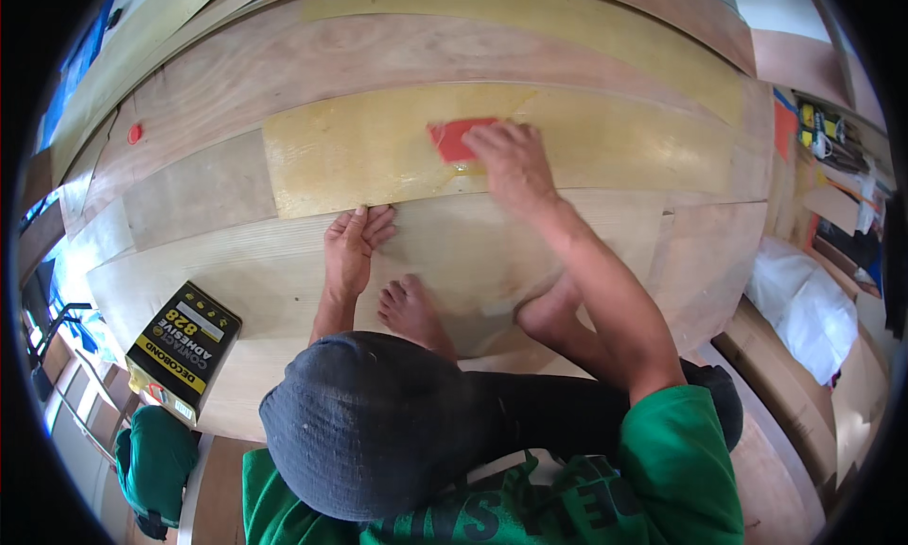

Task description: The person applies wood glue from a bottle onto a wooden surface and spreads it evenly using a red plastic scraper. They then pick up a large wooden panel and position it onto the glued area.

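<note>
My right hand (514, 151) grips a red flat spreader (454, 139), its edge against a long veneer strip (603, 137) that is coated with yellowish, shiny adhesive. The coating looks wettest to the left of the spreader and just below it. At the strip's lower edge, my left hand (360, 236) pinches the rim between thumb and fingers, the other fingers spread. A black and yellow can of contact adhesive (186, 346) stands at the lower left. Both of my bare feet rest on the pale wood sheet below the strip.
Another yellowish strip (496, 5) curves along the far side. A small red cap (135, 134) lies on the wood at the left. A white plastic bag (805, 307) and cardboard (780, 389) are at the right. A person in green (156, 456) is at the lower left.
</note>
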The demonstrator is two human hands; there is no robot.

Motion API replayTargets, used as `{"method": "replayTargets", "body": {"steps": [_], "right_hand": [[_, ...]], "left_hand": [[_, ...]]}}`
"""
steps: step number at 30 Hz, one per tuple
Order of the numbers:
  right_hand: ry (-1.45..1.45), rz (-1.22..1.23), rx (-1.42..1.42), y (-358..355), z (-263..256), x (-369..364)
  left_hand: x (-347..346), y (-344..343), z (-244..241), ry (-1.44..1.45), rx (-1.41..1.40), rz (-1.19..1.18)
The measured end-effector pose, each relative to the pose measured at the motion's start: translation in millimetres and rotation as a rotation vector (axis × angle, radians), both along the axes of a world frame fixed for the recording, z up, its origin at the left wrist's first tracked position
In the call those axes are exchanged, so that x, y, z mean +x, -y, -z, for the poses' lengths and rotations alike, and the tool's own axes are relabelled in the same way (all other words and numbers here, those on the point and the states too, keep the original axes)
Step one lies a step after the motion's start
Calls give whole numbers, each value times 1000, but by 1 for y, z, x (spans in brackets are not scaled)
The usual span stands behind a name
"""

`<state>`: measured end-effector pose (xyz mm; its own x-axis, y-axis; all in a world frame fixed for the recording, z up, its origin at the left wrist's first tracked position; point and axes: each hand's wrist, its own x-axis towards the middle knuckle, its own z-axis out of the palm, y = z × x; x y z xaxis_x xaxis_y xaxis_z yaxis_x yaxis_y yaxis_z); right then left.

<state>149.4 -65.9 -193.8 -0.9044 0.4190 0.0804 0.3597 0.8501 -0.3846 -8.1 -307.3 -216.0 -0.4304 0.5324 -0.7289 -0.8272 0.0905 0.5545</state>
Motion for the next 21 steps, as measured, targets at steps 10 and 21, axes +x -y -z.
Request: {"method": "replayTargets", "body": {"steps": [10,21], "right_hand": [[154,-260,-53,16,-64,54],[180,-275,-116,-82,-137,75]], "left_hand": [[-6,3,-1,62,44,40],[9,-15,-8,-2,-16,348]]}}
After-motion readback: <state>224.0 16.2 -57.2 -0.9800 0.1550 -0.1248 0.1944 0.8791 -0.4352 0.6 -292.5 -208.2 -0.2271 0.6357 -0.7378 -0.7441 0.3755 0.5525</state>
